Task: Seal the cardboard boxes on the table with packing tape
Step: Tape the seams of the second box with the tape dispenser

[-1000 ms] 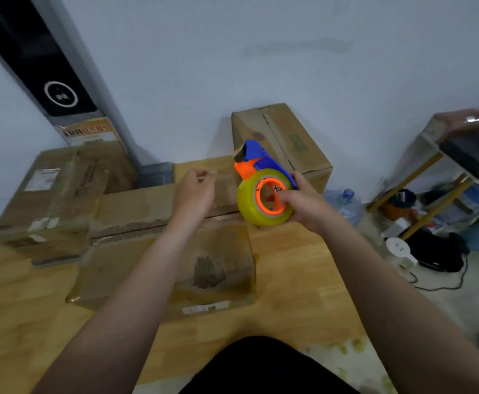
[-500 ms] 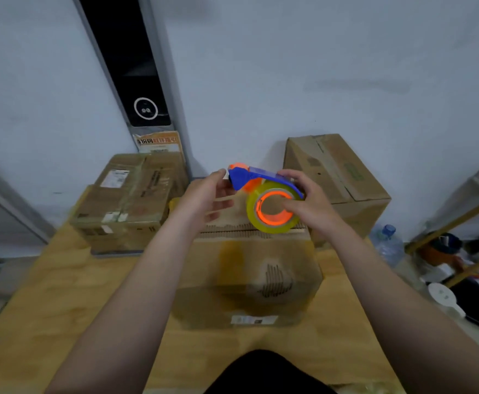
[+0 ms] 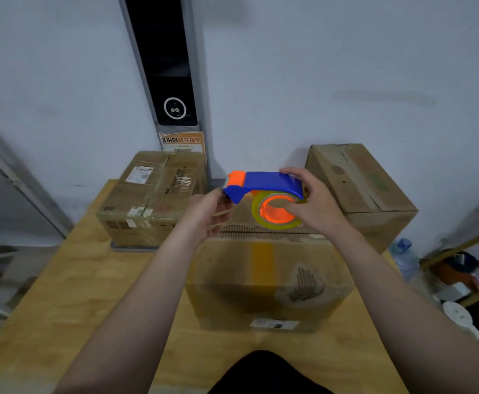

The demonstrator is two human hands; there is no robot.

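A blue and orange tape dispenser [image 3: 263, 183] with a yellowish tape roll [image 3: 278, 211] is held in the air above a cardboard box [image 3: 263, 282] standing mid-table. My right hand [image 3: 315, 206] grips the dispenser around the roll and its blue cover. My left hand [image 3: 208, 213] pinches at the dispenser's front end, where the tape comes out; the tape end itself is too blurred to make out. The box's torn top seam runs across just under the roll.
A taped box [image 3: 150, 197] sits at the table's back left. Another cardboard box [image 3: 360, 189] stands at the back right against the wall. The wooden table [image 3: 70, 294] extends left of the box. A water bottle [image 3: 404, 257] and clutter lie on the floor at right.
The camera swung so the middle box is now centred. My left hand rose from the box top to the dispenser's front end. The dispenser turned level, its blue cover on top.
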